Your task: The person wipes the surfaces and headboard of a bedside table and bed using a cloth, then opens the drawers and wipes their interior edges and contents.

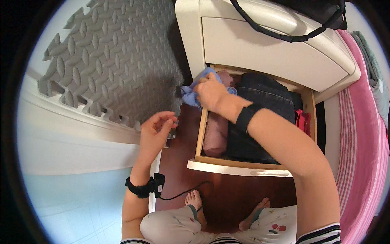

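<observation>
My right hand [211, 91] is closed on a blue cloth [191, 96], over the left side of an open drawer [202, 134]. Part of the cloth hangs past the drawer's left wall, and its full shape is bunched up. Beneath it in the drawer lies a rolled dusty-pink fabric [215, 136]. Beside that roll sit folded dark denim clothes [264, 95], partly hidden by my right forearm. A bright red fabric piece [301, 121] is tucked at the drawer's right side. My left hand [155, 132], fingers loosely bent and apart, hovers left of the drawer with nothing in it.
The drawer belongs to a cream cabinet [260, 44] with a black strap [280, 37] hanging over its top. Grey interlocking foam mat [118, 53] stands at the left. A pink striped bedcover [361, 134] is at the right. Both feet rest on the dark red floor [239, 195].
</observation>
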A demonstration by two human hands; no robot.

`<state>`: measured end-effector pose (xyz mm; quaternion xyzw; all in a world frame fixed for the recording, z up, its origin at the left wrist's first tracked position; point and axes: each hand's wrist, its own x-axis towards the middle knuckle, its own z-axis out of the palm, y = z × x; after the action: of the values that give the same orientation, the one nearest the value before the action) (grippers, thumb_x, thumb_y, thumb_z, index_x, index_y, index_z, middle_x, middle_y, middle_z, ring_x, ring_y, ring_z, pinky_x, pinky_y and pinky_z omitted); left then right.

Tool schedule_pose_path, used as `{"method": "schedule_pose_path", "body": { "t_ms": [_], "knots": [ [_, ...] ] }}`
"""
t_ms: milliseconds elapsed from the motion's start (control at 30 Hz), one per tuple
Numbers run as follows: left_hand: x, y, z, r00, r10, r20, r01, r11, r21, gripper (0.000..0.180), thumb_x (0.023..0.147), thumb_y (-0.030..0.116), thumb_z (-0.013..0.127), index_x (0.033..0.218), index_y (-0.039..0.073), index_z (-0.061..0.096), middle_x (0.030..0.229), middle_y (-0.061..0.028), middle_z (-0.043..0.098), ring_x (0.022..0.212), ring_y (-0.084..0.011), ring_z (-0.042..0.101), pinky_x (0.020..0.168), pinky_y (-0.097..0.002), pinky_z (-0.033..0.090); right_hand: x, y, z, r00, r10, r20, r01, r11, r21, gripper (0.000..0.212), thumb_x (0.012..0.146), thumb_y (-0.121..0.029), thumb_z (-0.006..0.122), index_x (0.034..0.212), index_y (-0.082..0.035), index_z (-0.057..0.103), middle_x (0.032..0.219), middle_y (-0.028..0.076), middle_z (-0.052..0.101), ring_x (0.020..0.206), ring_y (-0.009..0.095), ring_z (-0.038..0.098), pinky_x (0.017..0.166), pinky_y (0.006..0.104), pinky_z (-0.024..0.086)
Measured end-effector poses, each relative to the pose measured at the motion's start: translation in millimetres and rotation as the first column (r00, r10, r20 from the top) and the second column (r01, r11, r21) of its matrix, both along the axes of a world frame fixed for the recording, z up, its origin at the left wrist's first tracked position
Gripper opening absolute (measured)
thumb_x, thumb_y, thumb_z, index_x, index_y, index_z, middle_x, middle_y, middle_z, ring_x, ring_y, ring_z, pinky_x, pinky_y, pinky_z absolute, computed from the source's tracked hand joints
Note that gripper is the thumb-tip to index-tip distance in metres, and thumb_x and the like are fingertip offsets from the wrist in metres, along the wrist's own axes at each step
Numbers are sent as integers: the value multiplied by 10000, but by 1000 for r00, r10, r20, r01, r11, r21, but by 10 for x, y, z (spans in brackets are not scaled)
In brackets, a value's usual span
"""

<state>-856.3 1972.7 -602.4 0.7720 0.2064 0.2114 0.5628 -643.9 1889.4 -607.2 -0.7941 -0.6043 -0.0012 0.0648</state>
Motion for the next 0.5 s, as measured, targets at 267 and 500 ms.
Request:
{"method": "schedule_pose_path", "body": {
  "t_ms": [267, 500],
  "knots": [
    [128, 15, 226, 986, -138, -97, 136, 990, -28, 255, 942, 149, 535, 1133, -13, 586, 1004, -92, 648, 861, -149, 623, 807, -276, 474, -757, -579, -57, 947, 184, -262, -183, 983, 29, 191, 686, -122, 666, 855, -40, 699, 961, 125, 652, 971, 338, 549, 895, 435, 451],
    [89, -29, 338, 981, -174, -80, 172, 985, -30, 318, 967, 238, 495, 1127, -19, 592, 1016, -103, 640, 891, -167, 622, 823, -292, 480, -907, -793, 295, 599, 172, -782, -266, 964, 8, 255, 820, -166, 594, 1028, -38, 667, 952, 187, 664, 931, 317, 613, 850, 389, 485]
  ]
}}
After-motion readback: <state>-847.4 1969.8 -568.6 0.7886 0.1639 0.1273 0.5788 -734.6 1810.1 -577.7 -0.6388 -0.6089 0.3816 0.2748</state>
